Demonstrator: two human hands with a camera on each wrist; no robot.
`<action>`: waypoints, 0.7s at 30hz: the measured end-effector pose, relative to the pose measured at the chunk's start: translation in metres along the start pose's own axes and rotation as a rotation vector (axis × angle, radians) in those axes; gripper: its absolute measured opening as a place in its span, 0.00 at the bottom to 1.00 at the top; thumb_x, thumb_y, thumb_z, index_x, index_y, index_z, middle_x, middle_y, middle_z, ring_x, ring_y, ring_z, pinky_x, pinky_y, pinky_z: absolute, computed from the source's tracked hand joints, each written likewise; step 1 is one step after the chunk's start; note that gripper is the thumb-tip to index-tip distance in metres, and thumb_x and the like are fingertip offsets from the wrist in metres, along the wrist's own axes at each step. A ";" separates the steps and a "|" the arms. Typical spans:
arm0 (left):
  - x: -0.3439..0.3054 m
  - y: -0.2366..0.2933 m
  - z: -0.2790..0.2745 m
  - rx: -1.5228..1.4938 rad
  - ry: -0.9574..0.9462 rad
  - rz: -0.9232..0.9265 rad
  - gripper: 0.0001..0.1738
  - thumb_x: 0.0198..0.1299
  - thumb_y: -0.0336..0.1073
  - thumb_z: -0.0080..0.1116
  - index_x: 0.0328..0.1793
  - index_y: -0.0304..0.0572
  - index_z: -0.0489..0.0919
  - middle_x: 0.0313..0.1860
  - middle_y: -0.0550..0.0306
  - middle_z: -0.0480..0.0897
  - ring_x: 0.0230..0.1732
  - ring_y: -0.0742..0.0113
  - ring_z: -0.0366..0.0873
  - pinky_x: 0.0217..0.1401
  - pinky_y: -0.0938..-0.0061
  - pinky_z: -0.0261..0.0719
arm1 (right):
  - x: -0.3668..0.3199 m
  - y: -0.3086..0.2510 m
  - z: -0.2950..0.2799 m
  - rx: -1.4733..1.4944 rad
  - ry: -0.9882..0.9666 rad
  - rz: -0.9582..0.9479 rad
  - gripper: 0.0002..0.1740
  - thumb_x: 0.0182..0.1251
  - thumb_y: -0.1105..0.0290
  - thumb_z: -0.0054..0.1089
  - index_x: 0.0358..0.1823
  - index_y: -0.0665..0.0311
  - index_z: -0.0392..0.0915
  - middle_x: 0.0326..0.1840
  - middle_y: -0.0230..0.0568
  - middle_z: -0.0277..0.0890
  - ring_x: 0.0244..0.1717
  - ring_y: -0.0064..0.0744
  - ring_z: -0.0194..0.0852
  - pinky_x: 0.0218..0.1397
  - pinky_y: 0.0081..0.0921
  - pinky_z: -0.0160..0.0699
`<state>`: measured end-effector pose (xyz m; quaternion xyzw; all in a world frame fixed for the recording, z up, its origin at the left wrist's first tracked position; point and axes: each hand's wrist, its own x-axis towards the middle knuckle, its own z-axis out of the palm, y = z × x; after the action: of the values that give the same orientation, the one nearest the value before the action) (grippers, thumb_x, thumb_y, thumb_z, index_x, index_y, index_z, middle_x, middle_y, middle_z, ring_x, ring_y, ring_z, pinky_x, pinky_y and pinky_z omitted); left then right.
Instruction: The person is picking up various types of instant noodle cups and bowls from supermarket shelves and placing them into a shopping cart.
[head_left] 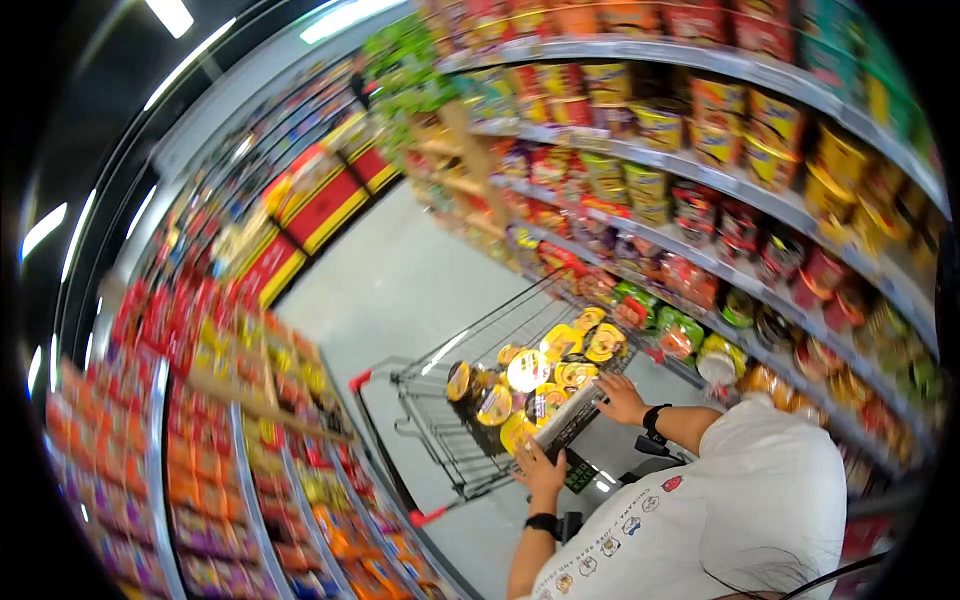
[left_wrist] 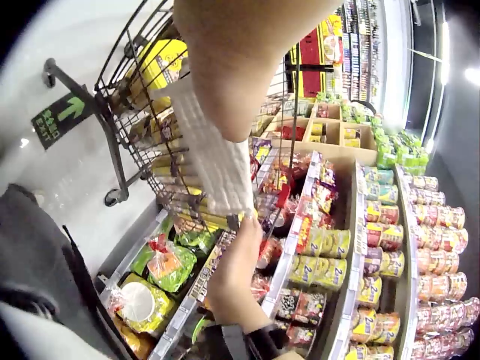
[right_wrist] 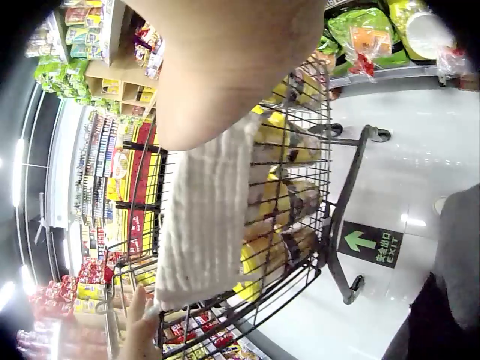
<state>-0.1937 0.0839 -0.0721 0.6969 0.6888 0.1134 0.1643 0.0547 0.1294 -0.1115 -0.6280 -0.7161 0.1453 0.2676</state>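
A black wire shopping cart with red corners stands ahead of my body. Along its near edge runs the shopping cart handle, a wide whitish ribbed piece in the left wrist view. My left hand grips one end of it, thumb towards me and fingers over the far side. At the other end my right hand grips it the same way. In the basket lie several yellow and dark tubs of instant noodles, one with a white round top. My own palms hide part of the handle in both wrist views.
Curved shelves of cup noodles and packets rise close on the right. Racks of red and orange packets stand on the left. Red and yellow display bins are farther ahead. A green exit sign lies on the pale floor.
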 end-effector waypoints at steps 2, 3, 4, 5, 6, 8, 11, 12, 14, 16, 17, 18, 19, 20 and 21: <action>-0.006 0.001 -0.005 0.015 -0.046 -0.001 0.49 0.52 0.57 0.54 0.73 0.43 0.46 0.72 0.35 0.43 0.74 0.41 0.37 0.65 0.32 0.36 | -0.026 0.006 0.012 0.023 -0.035 0.115 0.30 0.61 0.54 0.50 0.61 0.62 0.62 0.65 0.56 0.56 0.67 0.54 0.49 0.69 0.46 0.45; -0.009 0.003 -0.003 0.010 -0.066 0.009 0.49 0.52 0.57 0.53 0.73 0.43 0.46 0.73 0.35 0.42 0.74 0.41 0.35 0.65 0.32 0.36 | -0.043 0.011 0.021 0.006 -0.028 0.162 0.30 0.61 0.53 0.50 0.60 0.63 0.63 0.62 0.55 0.61 0.65 0.54 0.55 0.67 0.45 0.50; -0.013 0.005 0.001 -0.002 -0.086 0.009 0.49 0.52 0.56 0.53 0.74 0.43 0.45 0.73 0.35 0.40 0.74 0.41 0.34 0.64 0.32 0.37 | -0.062 0.020 0.033 -0.020 -0.114 0.249 0.31 0.60 0.50 0.49 0.60 0.63 0.63 0.60 0.55 0.64 0.62 0.54 0.58 0.65 0.44 0.54; -0.017 0.008 0.006 -0.011 -0.091 0.047 0.48 0.52 0.56 0.54 0.73 0.43 0.45 0.73 0.35 0.39 0.74 0.41 0.32 0.65 0.32 0.36 | -0.081 0.028 0.039 -0.045 -0.207 0.335 0.33 0.60 0.48 0.48 0.60 0.63 0.63 0.57 0.54 0.67 0.60 0.54 0.62 0.63 0.44 0.58; -0.021 0.016 0.008 -0.016 -0.114 0.099 0.48 0.52 0.55 0.54 0.73 0.43 0.46 0.73 0.35 0.39 0.74 0.41 0.31 0.65 0.32 0.36 | -0.099 0.030 0.035 -0.048 -0.287 0.437 0.32 0.59 0.47 0.47 0.58 0.63 0.66 0.55 0.54 0.69 0.58 0.53 0.64 0.61 0.44 0.61; -0.026 0.031 0.012 -0.009 -0.167 0.219 0.48 0.52 0.55 0.54 0.73 0.42 0.46 0.73 0.36 0.38 0.74 0.41 0.29 0.65 0.32 0.36 | -0.137 0.029 0.031 -0.021 -0.432 0.655 0.31 0.59 0.45 0.45 0.54 0.62 0.71 0.49 0.54 0.74 0.53 0.52 0.70 0.57 0.44 0.66; -0.029 0.052 0.035 0.031 -0.241 0.449 0.47 0.52 0.54 0.54 0.73 0.42 0.47 0.72 0.36 0.40 0.74 0.40 0.30 0.65 0.34 0.37 | -0.197 0.077 0.050 0.116 -0.686 0.842 0.31 0.56 0.44 0.46 0.48 0.62 0.77 0.44 0.50 0.78 0.48 0.49 0.73 0.52 0.40 0.71; -0.030 0.061 0.042 0.030 -0.282 0.509 0.47 0.52 0.54 0.54 0.73 0.42 0.47 0.72 0.36 0.41 0.73 0.40 0.31 0.65 0.34 0.37 | -0.221 0.081 0.042 0.238 -0.669 0.939 0.29 0.56 0.45 0.46 0.45 0.62 0.78 0.44 0.49 0.78 0.47 0.47 0.74 0.50 0.38 0.72; -0.031 0.076 0.063 0.049 -0.369 0.589 0.47 0.52 0.54 0.54 0.72 0.42 0.48 0.72 0.36 0.42 0.73 0.39 0.32 0.66 0.37 0.38 | -0.261 0.083 0.018 0.500 -0.606 1.105 0.27 0.56 0.47 0.45 0.40 0.61 0.82 0.43 0.47 0.79 0.45 0.42 0.76 0.47 0.35 0.74; -0.034 0.099 0.077 0.044 -0.451 0.661 0.46 0.52 0.54 0.54 0.72 0.42 0.48 0.72 0.37 0.42 0.73 0.39 0.33 0.66 0.38 0.39 | -0.291 0.077 -0.008 0.606 -0.435 1.297 0.25 0.55 0.48 0.46 0.40 0.59 0.82 0.42 0.43 0.80 0.43 0.38 0.77 0.44 0.34 0.75; -0.035 0.112 0.082 0.058 -0.477 0.719 0.46 0.52 0.56 0.54 0.72 0.45 0.50 0.72 0.38 0.43 0.72 0.40 0.36 0.66 0.38 0.41 | -0.309 0.088 -0.008 0.592 -0.372 1.350 0.25 0.57 0.48 0.46 0.41 0.59 0.82 0.42 0.41 0.80 0.42 0.36 0.77 0.43 0.35 0.75; -0.035 0.125 0.089 0.077 -0.505 0.773 0.46 0.52 0.56 0.54 0.72 0.46 0.50 0.72 0.38 0.44 0.72 0.41 0.37 0.65 0.38 0.42 | -0.330 0.104 -0.006 0.574 -0.317 1.399 0.25 0.58 0.47 0.46 0.42 0.59 0.82 0.42 0.39 0.80 0.40 0.35 0.78 0.41 0.37 0.75; -0.035 0.138 0.095 0.095 -0.529 0.819 0.45 0.52 0.57 0.54 0.72 0.46 0.51 0.71 0.38 0.44 0.72 0.41 0.37 0.65 0.38 0.42 | -0.348 0.116 -0.008 0.636 -0.240 1.433 0.26 0.57 0.48 0.48 0.44 0.61 0.80 0.42 0.43 0.80 0.40 0.38 0.78 0.42 0.37 0.75; -0.033 0.154 0.102 0.111 -0.549 0.860 0.45 0.52 0.57 0.54 0.72 0.47 0.51 0.71 0.39 0.45 0.72 0.41 0.38 0.65 0.38 0.43 | -0.365 0.128 -0.011 0.691 -0.157 1.491 0.27 0.57 0.48 0.48 0.45 0.62 0.80 0.43 0.44 0.79 0.41 0.39 0.78 0.42 0.38 0.75; -0.033 0.173 0.107 0.111 -0.557 0.901 0.45 0.52 0.58 0.54 0.72 0.48 0.52 0.71 0.39 0.45 0.72 0.41 0.39 0.65 0.39 0.44 | -0.378 0.135 -0.020 0.745 -0.073 1.542 0.27 0.57 0.49 0.49 0.46 0.63 0.79 0.44 0.45 0.79 0.41 0.39 0.78 0.43 0.39 0.75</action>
<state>0.0062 0.0441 -0.1018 0.9351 0.2564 -0.0535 0.2389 0.2031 -0.2198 -0.2448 -0.8056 -0.0025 0.5326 0.2595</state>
